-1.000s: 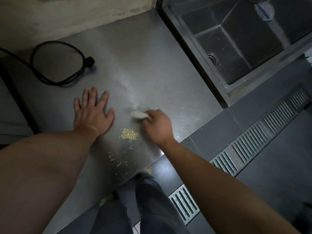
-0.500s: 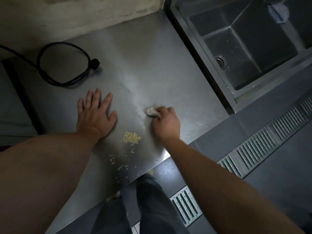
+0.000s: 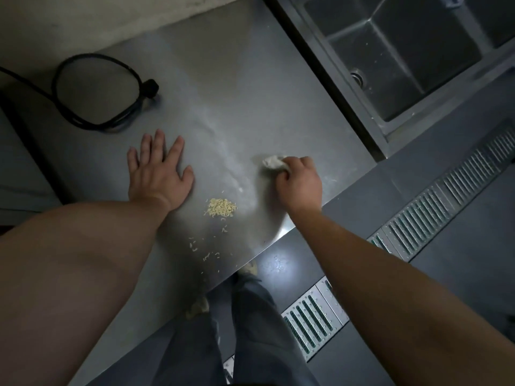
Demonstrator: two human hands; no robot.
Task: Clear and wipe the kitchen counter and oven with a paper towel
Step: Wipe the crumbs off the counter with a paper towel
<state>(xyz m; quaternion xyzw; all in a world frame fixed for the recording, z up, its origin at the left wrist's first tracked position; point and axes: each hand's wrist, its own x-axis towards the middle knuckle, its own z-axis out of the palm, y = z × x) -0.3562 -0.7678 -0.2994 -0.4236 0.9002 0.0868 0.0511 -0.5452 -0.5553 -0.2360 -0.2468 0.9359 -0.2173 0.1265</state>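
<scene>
A steel counter (image 3: 223, 79) fills the middle of the view. My right hand (image 3: 299, 181) grips a crumpled paper towel (image 3: 273, 162) and presses it on the counter near the front right corner. My left hand (image 3: 158, 171) lies flat on the steel with fingers spread, to the left of the towel. Between the hands, nearer the front edge, sits a small heap of yellowish crumbs (image 3: 221, 208). Loose crumbs (image 3: 207, 250) trail from it toward the edge. A pale smear (image 3: 223, 143) runs across the steel between the hands.
A black power cable (image 3: 92, 90) lies coiled at the back left of the counter. A deep steel sink (image 3: 395, 57) adjoins the counter's right side. A floor drain grate (image 3: 418, 221) runs along the dark floor. My legs (image 3: 250, 330) stand at the front edge.
My right hand has slid the paper towel to the right across the counter, away from the crumb heap. My left hand has stayed flat in place.
</scene>
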